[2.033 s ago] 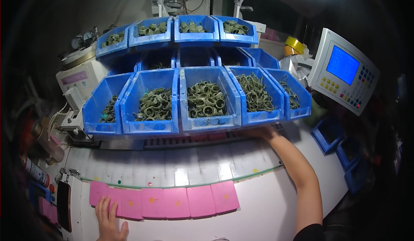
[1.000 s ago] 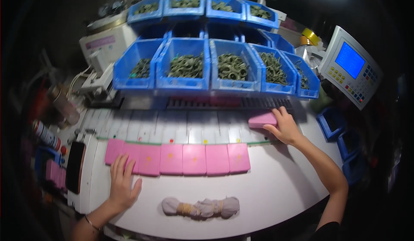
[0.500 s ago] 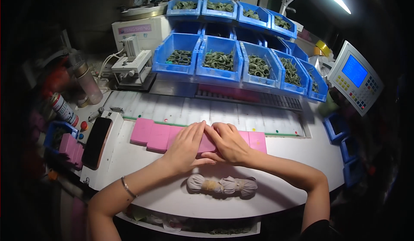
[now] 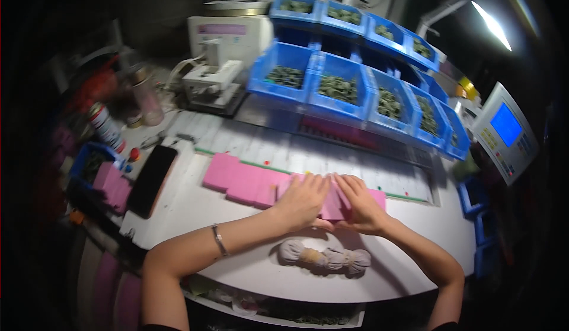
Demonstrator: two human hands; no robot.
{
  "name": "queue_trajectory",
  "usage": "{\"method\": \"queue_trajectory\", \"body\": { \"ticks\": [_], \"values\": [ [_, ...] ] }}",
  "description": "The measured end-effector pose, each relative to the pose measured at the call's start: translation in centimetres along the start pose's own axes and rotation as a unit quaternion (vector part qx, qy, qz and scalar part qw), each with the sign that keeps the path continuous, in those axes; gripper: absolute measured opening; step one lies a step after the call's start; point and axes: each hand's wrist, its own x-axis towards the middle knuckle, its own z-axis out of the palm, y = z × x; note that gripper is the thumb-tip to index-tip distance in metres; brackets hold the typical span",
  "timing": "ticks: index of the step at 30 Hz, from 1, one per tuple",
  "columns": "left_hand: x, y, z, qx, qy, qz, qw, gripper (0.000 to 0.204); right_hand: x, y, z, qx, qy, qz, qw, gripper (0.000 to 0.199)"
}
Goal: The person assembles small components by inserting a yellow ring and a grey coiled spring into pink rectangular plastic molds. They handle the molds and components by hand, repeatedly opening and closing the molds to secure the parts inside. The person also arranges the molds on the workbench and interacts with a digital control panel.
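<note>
Pink pads (image 4: 249,183) lie in a row on the white surface (image 4: 195,212). My left hand (image 4: 303,202) and right hand (image 4: 361,203) press flat, fingers open, on the row's right end, gripping nothing. Near me lies a grey cloth bundle (image 4: 325,256); blue bins (image 4: 338,88) stand behind.

Open white table (image 4: 195,209) is left near the pink pads (image 4: 243,183), between the phone (image 4: 152,180) at left and the grey bundle (image 4: 325,258) at near right. The far side is blocked by blue bins (image 4: 332,94) and the sewing machine (image 4: 222,52); the right is closed off by a control panel (image 4: 505,132).
</note>
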Motion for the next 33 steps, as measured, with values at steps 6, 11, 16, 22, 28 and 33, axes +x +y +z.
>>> {"method": "queue_trajectory", "body": {
  "ticks": [6,11,16,22,28,33],
  "values": [
    [-4.8,0.4,-3.7,-0.066,0.019,-0.033,0.997,0.097,1.3,-6.2,-1.2,0.048,0.029,-0.045,0.997,0.097],
    [-15.9,2.5,-10.1,-0.061,0.067,-0.124,0.988,0.102,2.9,-14.7,-0.9,0.080,-0.025,-0.170,0.982,0.107],
    [-28.9,2.5,-15.6,-0.098,0.105,-0.312,0.939,0.104,2.4,-17.2,-0.9,0.022,-0.064,-0.193,0.979,0.103],
    [-45.1,-2.1,-18.9,-0.006,0.123,-0.627,0.769,0.093,1.1,-13.4,1.5,0.119,-0.135,-0.069,0.981,0.076],
    [-59.1,-5.1,-18.8,0.170,0.015,-0.636,0.752,0.088,-1.4,-11.5,1.9,0.068,-0.126,-0.056,0.988,0.069],
    [-60.3,-7.3,-18.5,0.141,-0.049,-0.668,0.729,0.087,-3.2,-9.4,1.1,0.033,-0.100,-0.004,0.994,0.061]
  ]
}}
